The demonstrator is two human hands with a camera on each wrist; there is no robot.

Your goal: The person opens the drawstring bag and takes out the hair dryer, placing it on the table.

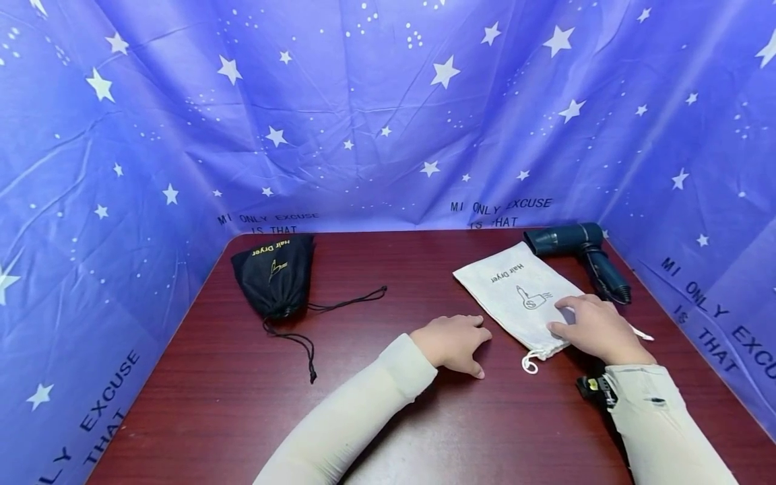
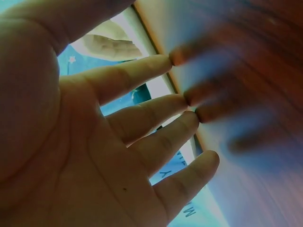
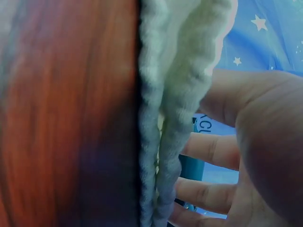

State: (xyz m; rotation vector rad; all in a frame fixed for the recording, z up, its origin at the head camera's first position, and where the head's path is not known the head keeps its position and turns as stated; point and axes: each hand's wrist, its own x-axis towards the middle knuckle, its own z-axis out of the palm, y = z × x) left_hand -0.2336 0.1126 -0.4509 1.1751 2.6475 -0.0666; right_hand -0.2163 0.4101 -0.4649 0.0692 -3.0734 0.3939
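A white drawstring pouch printed "Hair Dryer" lies flat on the right side of the table. My right hand rests on the pouch's near right part, beside its gathered mouth, fingers loosely bent. Seen from the right wrist, the fingertips touch the upper cloth, and the mouth is slightly parted. To the left of the pouch, my left hand is spread with its fingertips at the tabletop, holding nothing. A dark teal hair dryer lies behind the pouch, its handle toward the right edge.
A black drawstring pouch with gold print lies at the back left, its black cords trailing to the right and front. The reddish-brown table is bordered by a blue starry curtain.
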